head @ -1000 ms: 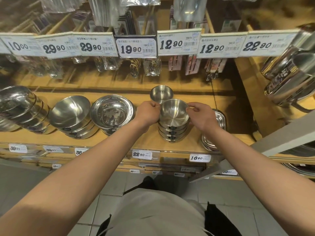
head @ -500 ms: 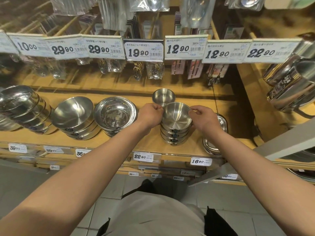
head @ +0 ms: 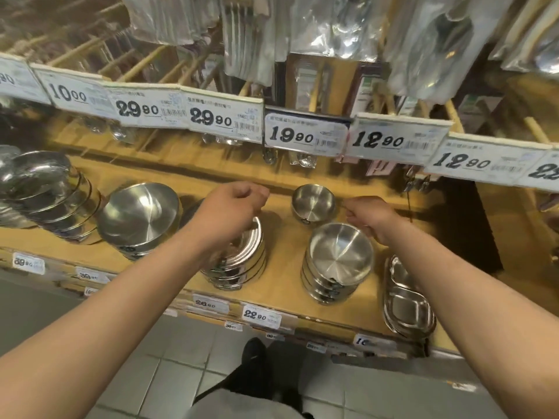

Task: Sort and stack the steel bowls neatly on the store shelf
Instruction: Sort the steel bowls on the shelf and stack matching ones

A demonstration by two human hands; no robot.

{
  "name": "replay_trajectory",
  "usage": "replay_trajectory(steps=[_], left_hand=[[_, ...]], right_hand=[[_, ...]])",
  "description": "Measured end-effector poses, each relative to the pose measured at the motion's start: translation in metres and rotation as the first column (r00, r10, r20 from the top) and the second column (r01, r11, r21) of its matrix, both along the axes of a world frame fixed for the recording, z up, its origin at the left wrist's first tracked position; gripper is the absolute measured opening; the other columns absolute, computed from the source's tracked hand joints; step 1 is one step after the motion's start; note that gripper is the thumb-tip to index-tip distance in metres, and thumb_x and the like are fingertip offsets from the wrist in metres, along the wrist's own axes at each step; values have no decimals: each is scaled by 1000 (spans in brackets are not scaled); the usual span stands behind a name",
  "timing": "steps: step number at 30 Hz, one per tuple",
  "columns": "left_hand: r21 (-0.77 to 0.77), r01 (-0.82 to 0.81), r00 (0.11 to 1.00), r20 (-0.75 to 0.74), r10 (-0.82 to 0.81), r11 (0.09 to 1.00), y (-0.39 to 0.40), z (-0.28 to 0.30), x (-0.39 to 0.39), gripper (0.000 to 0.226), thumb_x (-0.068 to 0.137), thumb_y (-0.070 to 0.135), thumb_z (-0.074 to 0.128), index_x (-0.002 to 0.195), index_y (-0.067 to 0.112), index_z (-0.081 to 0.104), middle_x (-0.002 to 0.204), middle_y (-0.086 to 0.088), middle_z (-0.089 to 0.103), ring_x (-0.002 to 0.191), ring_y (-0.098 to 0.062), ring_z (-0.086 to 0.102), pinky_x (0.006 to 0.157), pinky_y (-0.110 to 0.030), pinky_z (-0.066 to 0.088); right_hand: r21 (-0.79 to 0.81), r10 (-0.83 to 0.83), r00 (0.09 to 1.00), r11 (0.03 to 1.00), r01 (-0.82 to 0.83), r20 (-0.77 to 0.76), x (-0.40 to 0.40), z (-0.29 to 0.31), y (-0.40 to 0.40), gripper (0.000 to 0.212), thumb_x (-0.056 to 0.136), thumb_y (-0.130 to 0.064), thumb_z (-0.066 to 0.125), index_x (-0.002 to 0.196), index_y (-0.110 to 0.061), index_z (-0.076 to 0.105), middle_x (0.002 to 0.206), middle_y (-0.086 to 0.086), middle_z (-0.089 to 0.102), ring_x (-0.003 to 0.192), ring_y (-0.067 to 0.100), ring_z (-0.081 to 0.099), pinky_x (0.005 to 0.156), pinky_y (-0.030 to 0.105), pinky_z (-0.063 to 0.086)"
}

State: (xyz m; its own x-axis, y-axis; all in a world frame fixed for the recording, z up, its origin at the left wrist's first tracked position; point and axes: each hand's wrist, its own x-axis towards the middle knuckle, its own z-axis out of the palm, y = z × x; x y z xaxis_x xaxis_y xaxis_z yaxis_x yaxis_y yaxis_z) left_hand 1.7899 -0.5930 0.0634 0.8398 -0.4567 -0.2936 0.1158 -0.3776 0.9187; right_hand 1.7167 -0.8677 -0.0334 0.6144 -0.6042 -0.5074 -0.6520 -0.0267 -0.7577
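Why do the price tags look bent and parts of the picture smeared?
Head view: the wide-angle lens bows the row of price tags into a curve; motion blur smears the left hand and the hanging packets above; shop lighting glints off the small bowl stack, which looks comparatively sharp.
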Motion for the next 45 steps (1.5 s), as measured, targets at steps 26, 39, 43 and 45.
replay_trajectory(steps=[26,39,43,45], left_hand=[[76,142,988,-74,-137,987,-63,-6,-2,22,100,19,56,111,4,68,101,-8,65,93,-19,62,81,-31,58],[-16,197,975,-99,-198,980,-91,1,-37,13,98,19,59,96,11,70,88,-2,67,83,-14,62,85,-34,60],[30,155,984,-94,-152,987,-73,-10,-40,7,96,12,62,95,7,67,91,-11,65,80,-19,63,69,-27,62],[55,137,988,-76,-133,989,-69,-16,-43,8,94,9,62,94,6,69,88,-10,67,75,-19,63,65,-27,61]], right_hand=[[279,-485,861,857,433,154,-53,40,-3,5,86,-6,65,83,-7,61,65,12,55,34,15,52,32,20,39],[229,-245,912,958,174,330,-109,85,45,8,94,-12,63,88,-14,68,63,-2,67,53,4,63,57,23,57],[73,-164,946,986,150,280,-107,73,58,17,95,-16,64,109,-15,75,98,3,74,88,17,72,72,29,63],[-6,-151,953,987,158,263,-107,66,63,25,94,-18,66,119,-17,71,98,4,74,85,18,72,72,31,64]])
